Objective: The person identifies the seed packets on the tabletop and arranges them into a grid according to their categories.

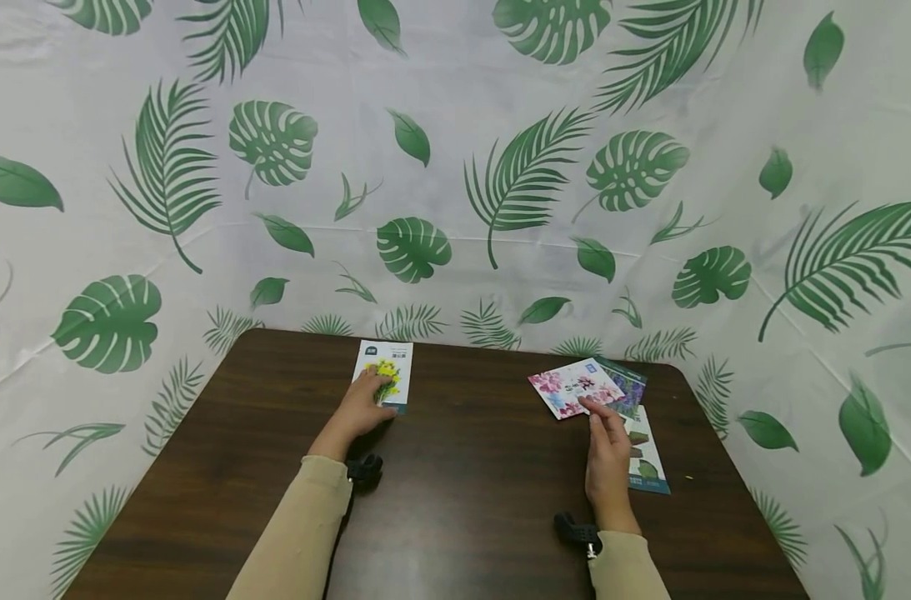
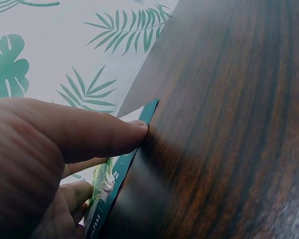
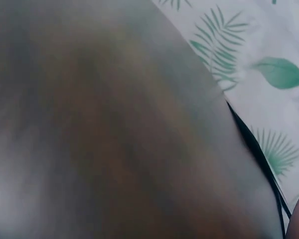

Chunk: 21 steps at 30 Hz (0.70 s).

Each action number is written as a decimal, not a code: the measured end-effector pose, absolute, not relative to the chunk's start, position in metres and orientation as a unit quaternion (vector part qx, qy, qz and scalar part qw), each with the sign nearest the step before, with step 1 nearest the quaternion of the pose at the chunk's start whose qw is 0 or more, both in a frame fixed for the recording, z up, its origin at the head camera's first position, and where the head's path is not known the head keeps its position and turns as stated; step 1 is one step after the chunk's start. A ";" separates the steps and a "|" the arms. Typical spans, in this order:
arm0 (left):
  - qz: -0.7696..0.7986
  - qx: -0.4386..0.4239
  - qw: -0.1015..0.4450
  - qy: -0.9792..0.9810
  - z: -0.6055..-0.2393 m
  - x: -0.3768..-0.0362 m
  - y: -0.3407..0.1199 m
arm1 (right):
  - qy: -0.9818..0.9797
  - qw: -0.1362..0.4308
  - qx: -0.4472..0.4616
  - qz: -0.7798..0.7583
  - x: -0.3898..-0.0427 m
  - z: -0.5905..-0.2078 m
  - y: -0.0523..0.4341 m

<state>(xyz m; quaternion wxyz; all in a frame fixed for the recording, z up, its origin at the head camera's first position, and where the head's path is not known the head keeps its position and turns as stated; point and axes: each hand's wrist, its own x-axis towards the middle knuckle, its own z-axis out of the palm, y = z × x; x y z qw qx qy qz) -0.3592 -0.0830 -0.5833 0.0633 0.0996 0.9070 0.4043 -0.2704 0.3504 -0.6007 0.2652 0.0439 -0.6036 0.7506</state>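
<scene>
head view: your loosely spread left hand [image 1: 360,408] is touching the white rectangular yellow-flowered packet [image 1: 392,373], running lengthwise away from you, your right hand [image 1: 609,471], pinch unclear, meeting the flat pink-flowered packet [image 1: 571,387].

Yellow-flower card [image 1: 397,374] and pink-blossom card [image 1: 573,387], well apart

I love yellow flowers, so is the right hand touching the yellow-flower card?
No, the left hand touches the yellow-flower card, while the right hand is at the pink-flower card.
</scene>
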 end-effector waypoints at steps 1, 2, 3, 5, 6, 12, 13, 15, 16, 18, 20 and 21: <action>0.405 0.099 0.064 0.907 -0.583 -0.359 -0.083 | -0.596 0.267 0.048 0.756 -0.274 -0.601 0.348; 0.405 0.099 0.066 0.907 -0.583 -0.359 -0.083 | -0.588 0.269 0.052 0.761 -0.278 -0.601 0.346; 0.404 0.100 0.068 0.907 -0.583 -0.359 -0.083 | -0.584 0.271 0.054 0.764 -0.281 -0.601 0.345; 0.403 0.102 0.065 0.907 -0.583 -0.360 -0.084 | -0.574 0.272 0.061 0.770 -0.287 -0.601 0.342; 0.402 0.103 0.063 0.907 -0.583 -0.360 -0.084 | -0.571 0.273 0.059 0.772 -0.289 -0.602 0.340; 0.395 0.103 0.064 0.911 -0.582 -0.360 -0.085 | -0.616 0.283 0.029 0.734 -0.293 -0.602 0.335; 0.394 0.103 0.066 0.911 -0.582 -0.360 -0.084 | -0.632 0.284 0.024 0.721 -0.294 -0.602 0.336; 0.397 0.101 0.069 0.910 -0.582 -0.360 -0.084 | -0.659 0.282 0.017 0.697 -0.295 -0.600 0.336; 0.398 0.101 0.069 0.909 -0.582 -0.360 -0.083 | -0.666 0.279 0.018 0.691 -0.296 -0.600 0.336; 0.397 0.101 0.071 0.909 -0.581 -0.360 -0.083 | -0.673 0.275 0.019 0.687 -0.297 -0.599 0.337; 0.394 0.102 0.071 0.911 -0.581 -0.361 -0.083 | -0.682 0.270 0.012 0.679 -0.298 -0.599 0.337; 0.393 0.103 0.071 0.911 -0.581 -0.361 -0.083 | -0.688 0.266 0.006 0.675 -0.298 -0.600 0.337</action>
